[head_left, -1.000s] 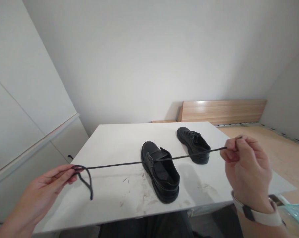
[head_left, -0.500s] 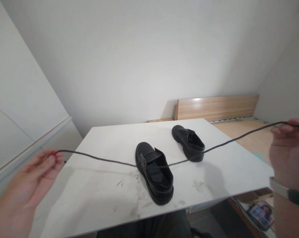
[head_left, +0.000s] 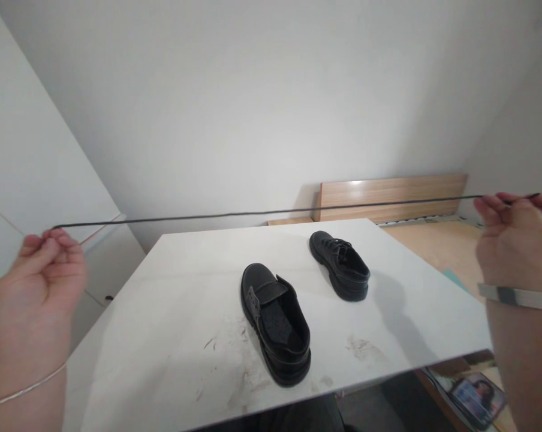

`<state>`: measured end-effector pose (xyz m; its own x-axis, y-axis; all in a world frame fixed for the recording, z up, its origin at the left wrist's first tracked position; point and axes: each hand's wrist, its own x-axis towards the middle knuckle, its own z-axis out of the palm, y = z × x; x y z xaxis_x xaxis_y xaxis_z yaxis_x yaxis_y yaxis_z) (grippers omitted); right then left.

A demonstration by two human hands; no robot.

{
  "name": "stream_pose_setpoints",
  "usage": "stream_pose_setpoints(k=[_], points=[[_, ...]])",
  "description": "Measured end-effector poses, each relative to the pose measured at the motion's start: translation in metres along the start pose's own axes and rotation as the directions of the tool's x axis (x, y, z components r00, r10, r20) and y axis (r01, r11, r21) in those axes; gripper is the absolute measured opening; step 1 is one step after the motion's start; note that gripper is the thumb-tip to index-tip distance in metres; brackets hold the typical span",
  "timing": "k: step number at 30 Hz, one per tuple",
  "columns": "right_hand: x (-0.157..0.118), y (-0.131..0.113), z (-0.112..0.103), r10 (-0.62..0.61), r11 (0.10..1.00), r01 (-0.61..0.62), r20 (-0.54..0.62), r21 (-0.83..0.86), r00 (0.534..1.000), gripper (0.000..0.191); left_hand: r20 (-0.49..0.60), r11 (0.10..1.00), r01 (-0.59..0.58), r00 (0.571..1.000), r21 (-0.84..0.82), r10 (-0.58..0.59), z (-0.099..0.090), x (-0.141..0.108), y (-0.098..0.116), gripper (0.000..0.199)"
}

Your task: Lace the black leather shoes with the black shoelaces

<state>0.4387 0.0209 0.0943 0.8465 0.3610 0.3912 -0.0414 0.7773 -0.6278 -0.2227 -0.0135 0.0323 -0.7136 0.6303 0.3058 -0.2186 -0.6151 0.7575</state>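
Note:
A dark shoelace (head_left: 253, 213) is stretched nearly straight across the view, held up above the table. My left hand (head_left: 46, 270) pinches one end at the far left. At the far right, my right hand (head_left: 518, 234) pinches the lace near its other end, a short tip showing past the fingers. Below the lace, a black shoe (head_left: 275, 324) without a lace stands on the table, its flaps spread and tongue showing. Behind it to the right is a second black shoe (head_left: 340, 264), with its lace threaded and tied.
The white table (head_left: 185, 288) has brown smudges near its front edge. A wooden headboard and bed frame (head_left: 392, 195) stand behind at right. White cabinets (head_left: 23, 150) are at left. Below the table's right side lies a box of printed items (head_left: 475, 396).
Both hands have risen, and the sagging shoelace is now pulled taut, higher than the shoes. The shoes stay where they were on the table.

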Motion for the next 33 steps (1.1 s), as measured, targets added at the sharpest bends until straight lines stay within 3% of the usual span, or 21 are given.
stream_pose_setpoints(k=[3,10,12,14,16,19,22,24,26,27,29,33], points=[[-0.001,0.023,-0.003,0.021,1.0,-0.022,-0.021,-0.02,1.0,0.047,-0.111,0.979,0.085,0.988,-0.185,-0.107,0.01,-0.011,-0.005,0.033],[-0.019,0.045,-0.004,0.079,0.99,-0.076,0.025,-0.119,0.997,0.043,-0.133,0.979,0.099,0.983,-0.181,-0.124,0.002,-0.025,-0.012,0.032],[-0.034,0.05,-0.001,0.1,0.985,-0.086,0.085,-0.149,0.991,0.037,-0.125,0.977,0.115,0.982,-0.177,-0.138,0.004,-0.027,-0.015,0.031],[-0.057,0.055,0.003,0.106,0.986,-0.072,0.234,-0.151,0.966,0.028,-0.107,0.976,0.125,0.983,-0.177,-0.146,0.01,-0.029,-0.019,0.031],[-0.085,0.061,0.008,0.096,0.989,-0.034,0.459,-0.143,0.883,0.015,-0.069,0.975,0.135,0.986,-0.176,-0.149,0.02,-0.035,-0.025,0.03],[-0.131,0.07,0.017,0.153,0.975,0.007,0.698,-0.221,0.699,0.011,0.039,0.969,0.179,0.984,-0.169,-0.175,0.039,-0.054,-0.035,0.03],[-0.168,0.081,0.026,0.277,0.95,0.018,0.87,-0.311,0.407,0.011,0.256,0.951,0.303,0.926,-0.062,-0.278,0.058,-0.084,-0.043,0.035],[-0.185,0.092,0.03,0.339,0.931,0.074,0.923,-0.357,0.183,0.014,0.379,0.927,0.364,0.848,0.091,-0.37,0.07,-0.105,-0.048,0.033],[-0.196,0.103,0.03,0.385,0.913,0.136,0.922,-0.386,0.032,0.015,0.453,0.882,0.406,0.756,0.24,-0.472,0.08,-0.124,-0.055,0.033],[-0.201,0.109,0.029,0.403,0.904,0.156,0.915,-0.397,-0.003,0.014,0.478,0.858,0.424,0.712,0.291,-0.514,0.083,-0.131,-0.059,0.034],[-0.207,0.119,0.023,0.436,0.889,0.166,0.9,-0.427,-0.025,0.014,0.517,0.814,0.45,0.629,0.366,-0.58,0.087,-0.142,-0.069,0.033],[-0.215,0.129,0.01,0.469,0.88,0.117,0.882,-0.461,-0.052,0.013,0.532,0.759,0.459,0.542,0.461,-0.651,0.082,-0.15,-0.089,0.031]])
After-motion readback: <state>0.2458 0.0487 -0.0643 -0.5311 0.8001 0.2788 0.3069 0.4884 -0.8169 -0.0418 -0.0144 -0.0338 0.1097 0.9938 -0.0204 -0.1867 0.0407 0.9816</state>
